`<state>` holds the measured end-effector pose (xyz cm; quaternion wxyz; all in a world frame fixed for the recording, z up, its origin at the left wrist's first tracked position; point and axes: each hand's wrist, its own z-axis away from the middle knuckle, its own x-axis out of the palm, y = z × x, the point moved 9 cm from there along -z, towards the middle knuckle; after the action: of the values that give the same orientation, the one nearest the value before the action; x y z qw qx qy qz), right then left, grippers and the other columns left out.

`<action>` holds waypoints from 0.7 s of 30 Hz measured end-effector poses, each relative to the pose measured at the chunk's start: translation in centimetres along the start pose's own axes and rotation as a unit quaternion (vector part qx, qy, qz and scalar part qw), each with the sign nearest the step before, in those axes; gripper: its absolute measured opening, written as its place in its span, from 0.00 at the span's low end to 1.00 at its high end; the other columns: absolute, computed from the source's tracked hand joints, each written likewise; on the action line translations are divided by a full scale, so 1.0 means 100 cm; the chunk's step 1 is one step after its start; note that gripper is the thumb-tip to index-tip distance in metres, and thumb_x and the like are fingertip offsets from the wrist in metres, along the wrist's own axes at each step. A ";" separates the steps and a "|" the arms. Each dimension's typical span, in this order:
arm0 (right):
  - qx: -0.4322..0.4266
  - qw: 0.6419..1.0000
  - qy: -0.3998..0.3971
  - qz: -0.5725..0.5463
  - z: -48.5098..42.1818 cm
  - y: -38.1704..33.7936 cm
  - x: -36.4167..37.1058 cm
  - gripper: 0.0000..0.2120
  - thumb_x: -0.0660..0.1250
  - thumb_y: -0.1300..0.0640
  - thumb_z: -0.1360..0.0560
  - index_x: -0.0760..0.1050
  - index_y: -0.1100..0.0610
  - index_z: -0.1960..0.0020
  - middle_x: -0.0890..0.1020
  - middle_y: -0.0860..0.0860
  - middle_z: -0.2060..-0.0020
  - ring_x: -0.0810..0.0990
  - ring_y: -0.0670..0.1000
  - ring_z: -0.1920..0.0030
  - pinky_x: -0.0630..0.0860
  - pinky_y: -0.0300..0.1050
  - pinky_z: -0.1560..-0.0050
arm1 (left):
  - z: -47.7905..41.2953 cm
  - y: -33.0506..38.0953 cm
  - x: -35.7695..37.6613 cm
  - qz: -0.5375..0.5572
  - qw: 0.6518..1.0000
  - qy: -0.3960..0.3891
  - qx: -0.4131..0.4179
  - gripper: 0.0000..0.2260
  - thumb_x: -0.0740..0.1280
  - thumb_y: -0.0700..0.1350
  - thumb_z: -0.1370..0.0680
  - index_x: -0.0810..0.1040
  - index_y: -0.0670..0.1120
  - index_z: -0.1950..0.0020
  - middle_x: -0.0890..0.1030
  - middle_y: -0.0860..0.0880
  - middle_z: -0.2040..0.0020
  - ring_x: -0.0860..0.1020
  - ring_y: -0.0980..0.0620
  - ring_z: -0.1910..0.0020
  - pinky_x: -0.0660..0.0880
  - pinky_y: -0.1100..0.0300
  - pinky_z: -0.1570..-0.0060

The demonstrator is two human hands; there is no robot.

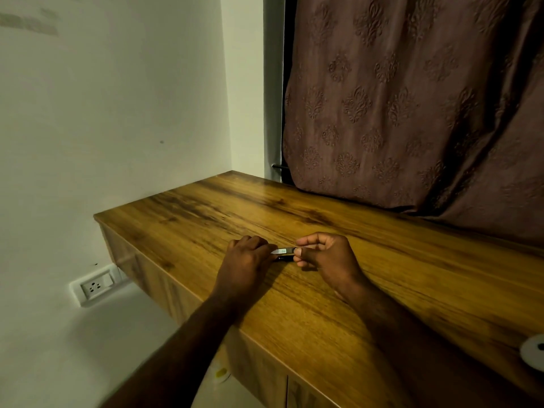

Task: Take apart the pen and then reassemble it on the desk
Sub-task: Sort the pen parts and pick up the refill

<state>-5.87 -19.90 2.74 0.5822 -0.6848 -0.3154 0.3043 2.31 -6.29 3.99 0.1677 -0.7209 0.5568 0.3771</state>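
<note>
A short stretch of the pen [284,251] shows between my two hands, just above the wooden desk [368,275]. It has a pale labelled section and a dark end. My left hand [247,260] is curled over the pen's left part, which stays hidden under the fingers. My right hand [326,257] pinches the pen's dark right end between thumb and fingers. A small dark piece [284,258] lies right under the pen; I cannot tell whether it is a loose part or a shadow.
A brown patterned curtain [412,98] hangs behind the desk and rests on its back edge. A white round object [534,350] sits at the desk's right edge. A wall socket [94,287] is low on the left wall. Cabinet doors run below the desk front.
</note>
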 end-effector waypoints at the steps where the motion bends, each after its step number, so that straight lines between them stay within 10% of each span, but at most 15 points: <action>1: 0.002 1.000 0.001 -0.004 0.001 0.000 -0.001 0.07 0.70 0.69 0.28 0.79 0.59 0.54 0.84 0.59 0.62 0.83 0.52 0.65 0.80 0.43 0.64 | 0.000 0.001 0.000 0.000 1.000 0.000 0.002 0.15 0.59 0.52 0.23 0.81 0.49 0.45 0.81 0.50 0.53 0.78 0.48 0.54 0.73 0.48 0.57; 21: 0.023 0.994 0.034 -0.098 -0.008 0.012 -0.003 0.05 0.69 0.69 0.28 0.77 0.63 0.54 0.83 0.60 0.60 0.83 0.51 0.64 0.81 0.40 0.64 | 0.001 -0.006 -0.007 0.079 0.996 0.035 -0.031 0.10 0.67 0.45 0.23 0.80 0.44 0.44 0.81 0.48 0.53 0.76 0.51 0.53 0.75 0.51 0.53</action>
<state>-5.33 -20.79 1.64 0.6348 -0.6472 -0.3540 0.2298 2.80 -5.55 4.34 0.0950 -0.6923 0.6056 0.3808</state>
